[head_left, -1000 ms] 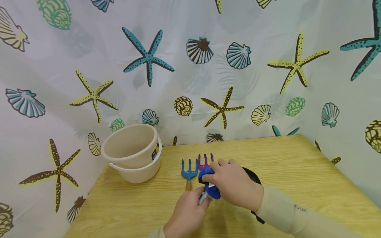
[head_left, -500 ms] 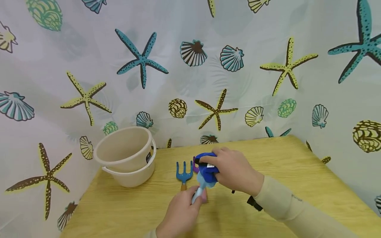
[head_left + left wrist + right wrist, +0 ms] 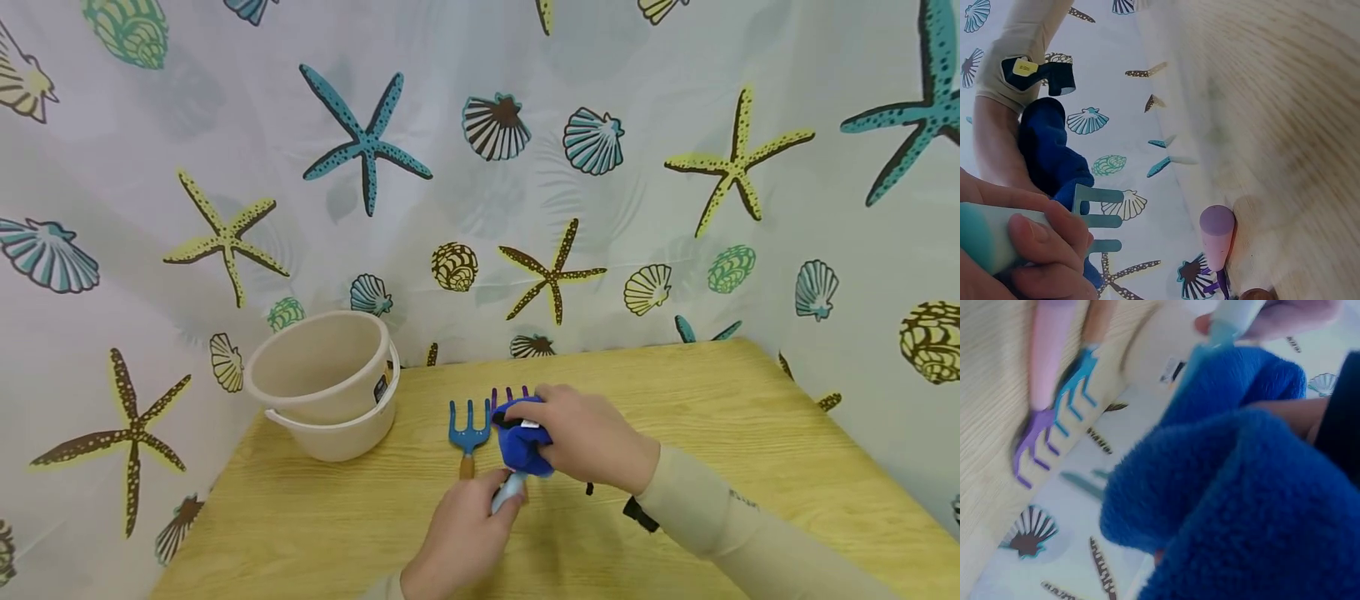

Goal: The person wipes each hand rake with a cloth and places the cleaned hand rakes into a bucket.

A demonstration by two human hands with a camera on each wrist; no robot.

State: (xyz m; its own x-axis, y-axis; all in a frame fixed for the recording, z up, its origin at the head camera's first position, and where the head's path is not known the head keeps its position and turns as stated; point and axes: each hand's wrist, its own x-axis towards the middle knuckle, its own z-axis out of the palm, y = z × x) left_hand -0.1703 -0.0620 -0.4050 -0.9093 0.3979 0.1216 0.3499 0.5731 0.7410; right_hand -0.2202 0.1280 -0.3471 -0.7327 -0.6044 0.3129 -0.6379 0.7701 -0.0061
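My left hand point(image 3: 465, 533) grips the pale blue handle point(image 3: 508, 492) of a small garden hand fork. Its teal tines point(image 3: 1100, 222) show in the left wrist view, just past my fingers. My right hand point(image 3: 588, 437) holds a fuzzy blue cloth point(image 3: 522, 442) bunched around the fork's head. In the head view the cloth hides the tines. On the table behind lie a blue hand fork point(image 3: 468, 437) with a wooden handle and a purple hand fork point(image 3: 1038, 437) with a pink handle, partly covered by my hands and the cloth in the head view.
Cream buckets point(image 3: 330, 367), one nested in the other, stand at the table's back left. The wood-grain table point(image 3: 675, 392) reaches back to a curtain point(image 3: 450, 200) printed with shells and starfish. A black strap point(image 3: 641, 514) hangs by my right wrist.
The cloth has shifted on the fork: half a second ago part of the pale blue head showed below it, and now the cloth covers it. Both hands keep their hold. The head view has swayed slightly.
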